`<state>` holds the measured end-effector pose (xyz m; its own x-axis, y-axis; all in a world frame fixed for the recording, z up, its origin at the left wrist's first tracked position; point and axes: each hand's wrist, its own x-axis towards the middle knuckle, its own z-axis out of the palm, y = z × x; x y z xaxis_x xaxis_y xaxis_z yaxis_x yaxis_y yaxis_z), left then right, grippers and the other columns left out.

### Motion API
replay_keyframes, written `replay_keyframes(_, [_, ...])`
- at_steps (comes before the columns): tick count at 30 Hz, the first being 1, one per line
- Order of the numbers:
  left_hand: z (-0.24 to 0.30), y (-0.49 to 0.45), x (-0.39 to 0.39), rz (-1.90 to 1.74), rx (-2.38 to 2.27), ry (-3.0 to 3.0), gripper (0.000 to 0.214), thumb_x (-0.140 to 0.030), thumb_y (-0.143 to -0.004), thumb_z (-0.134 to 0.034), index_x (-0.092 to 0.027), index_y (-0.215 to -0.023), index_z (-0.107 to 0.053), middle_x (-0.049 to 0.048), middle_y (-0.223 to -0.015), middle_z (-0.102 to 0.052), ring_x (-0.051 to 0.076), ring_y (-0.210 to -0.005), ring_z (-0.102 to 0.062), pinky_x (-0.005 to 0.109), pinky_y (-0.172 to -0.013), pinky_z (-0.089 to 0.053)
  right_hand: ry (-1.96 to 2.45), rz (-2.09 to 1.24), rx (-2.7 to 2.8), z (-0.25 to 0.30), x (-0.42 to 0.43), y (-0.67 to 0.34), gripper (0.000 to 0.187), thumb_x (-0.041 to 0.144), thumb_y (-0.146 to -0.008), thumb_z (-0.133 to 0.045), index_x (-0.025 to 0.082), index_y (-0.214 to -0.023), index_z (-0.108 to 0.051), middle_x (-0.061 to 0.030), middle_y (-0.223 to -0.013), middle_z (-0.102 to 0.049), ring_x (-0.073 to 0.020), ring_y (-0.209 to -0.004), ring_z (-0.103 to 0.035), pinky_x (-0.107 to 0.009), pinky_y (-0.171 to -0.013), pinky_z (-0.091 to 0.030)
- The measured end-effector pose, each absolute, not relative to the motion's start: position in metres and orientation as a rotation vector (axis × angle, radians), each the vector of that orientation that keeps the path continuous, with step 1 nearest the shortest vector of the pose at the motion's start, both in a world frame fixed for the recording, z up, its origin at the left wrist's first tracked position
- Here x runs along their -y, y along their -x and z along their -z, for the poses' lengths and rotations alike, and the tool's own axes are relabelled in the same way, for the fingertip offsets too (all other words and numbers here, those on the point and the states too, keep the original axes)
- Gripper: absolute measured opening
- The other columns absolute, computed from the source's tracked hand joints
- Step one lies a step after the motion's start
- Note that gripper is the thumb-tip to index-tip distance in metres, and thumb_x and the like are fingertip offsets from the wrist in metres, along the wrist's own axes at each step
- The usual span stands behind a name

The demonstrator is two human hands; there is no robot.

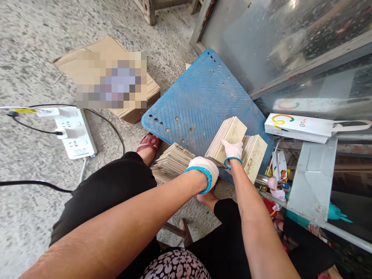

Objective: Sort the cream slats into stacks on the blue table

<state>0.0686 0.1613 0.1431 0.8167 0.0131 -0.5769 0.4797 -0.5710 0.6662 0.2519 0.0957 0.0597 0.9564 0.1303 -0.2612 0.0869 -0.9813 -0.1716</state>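
Stacks of thin, flat cream-coloured slabs with dark smudges are in the head view; I cannot tell their material. One stack (226, 130) stands on a blue ridged plastic board (200, 97). My right hand (233, 150), in a white glove with a blue cuff, is on this stack. Its thumb lies over the near face, and its fingers bend out of sight beside it. Just right is another stack (257, 155). My left hand (207, 170), gloved alike, is at the stack's lower left, fingers hidden. Left of it, more slabs (171, 161) lean in a row.
A cardboard box (107, 46) with a blurred-out patch lies beyond the board. A white power strip (74, 131) with cables lies on the floor at left. At right are a white paper bag (299, 126), a metal frame (310, 178) and a glass panel (276, 42).
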Motion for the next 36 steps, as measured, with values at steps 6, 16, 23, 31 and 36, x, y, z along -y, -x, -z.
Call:
replay_keyframes(6, [-0.141,-0.07,-0.162,0.604,-0.372,-2.066,0.039,-0.041,-0.08,-0.07,-0.028,-0.117,-0.067,0.01,-0.118,-0.066,0.032,-0.114,-0.059,0.045,-0.089,-0.052,2.947,-0.424,0.171,-0.058,-0.097,-0.253,0.092,0.052,-0.066,-0.076,0.001,-0.134,-0.04,-0.0272,-0.128,-0.054,-0.0281,-0.116,-0.056,-0.036,-0.096,-0.045])
replay_keyframes(16, [-0.141,-0.07,-0.158,0.655,-0.366,-2.11,0.041,-0.034,-0.063,-0.075,-0.021,-0.102,-0.077,0.0201,-0.099,-0.073,0.041,-0.096,-0.066,0.048,-0.078,-0.051,2.931,-0.428,0.134,-0.055,-0.096,-0.254,0.091,0.053,-0.064,-0.078,0.006,-0.133,-0.042,-0.0238,-0.13,-0.054,-0.0297,-0.117,-0.056,-0.036,-0.097,-0.046])
replay_keyframes(23, [-0.144,-0.069,-0.154,0.64,-0.398,-2.188,0.046,-0.035,-0.067,-0.075,-0.01,-0.106,-0.075,0.0235,-0.094,-0.073,0.036,-0.093,-0.067,0.043,-0.08,-0.051,2.945,-0.455,0.159,-0.049,-0.096,-0.26,0.089,0.048,-0.068,-0.077,0.0,-0.133,-0.04,-0.0267,-0.129,-0.053,-0.0268,-0.118,-0.052,-0.034,-0.095,-0.041])
replay_keyframes(31, [-0.15,-0.071,-0.16,0.73,-0.339,-2.207,0.034,-0.028,-0.073,-0.071,-0.016,-0.104,-0.077,0.02,-0.095,-0.074,0.035,-0.093,-0.068,0.042,-0.082,-0.051,2.924,-0.447,0.236,-0.049,-0.088,-0.254,0.092,0.055,-0.068,-0.073,0.004,-0.137,-0.04,-0.0249,-0.13,-0.053,-0.0296,-0.119,-0.052,-0.039,-0.1,-0.041])
replay_keyframes(36, [-0.148,-0.072,-0.164,0.704,-0.242,-2.275,0.04,-0.029,-0.08,-0.062,-0.017,-0.117,-0.072,0.0183,-0.106,-0.073,0.033,-0.1,-0.067,0.04,-0.088,-0.05,2.854,-0.444,0.258,-0.054,-0.079,-0.251,0.093,0.063,-0.067,-0.07,0.009,-0.138,-0.044,-0.0227,-0.132,-0.051,-0.0336,-0.121,-0.051,-0.045,-0.104,-0.04])
